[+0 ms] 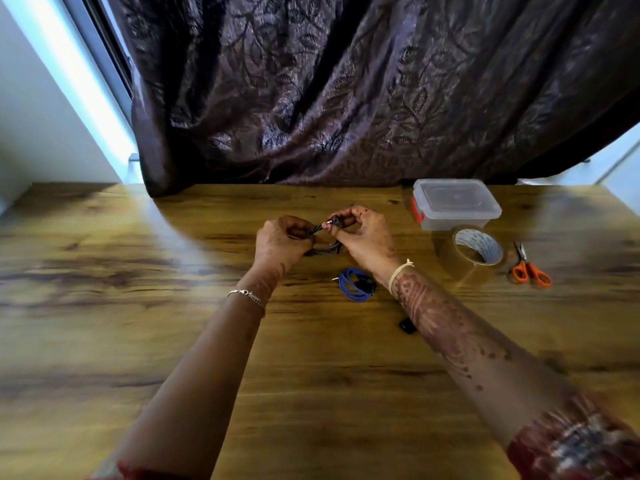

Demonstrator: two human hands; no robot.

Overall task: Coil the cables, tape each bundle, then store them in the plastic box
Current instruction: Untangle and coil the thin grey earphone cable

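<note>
I see open wooden tabletop (121, 306) to the left & near edge. Right side crowded: lidded clear plastic box (456, 203), brown tape roll (476, 252), orange-handled scissors (528, 268). Coiled blue cable (355, 284) lies between the forearms; dark patterned curtain (346, 98) blocks the far edge.

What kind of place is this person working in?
Probably a room in a home, not a workshop: a wooden table stands against a window hung with a dark patterned curtain, and on it sit household items, a lidded plastic box, a tape roll and orange-handled scissors.
</note>
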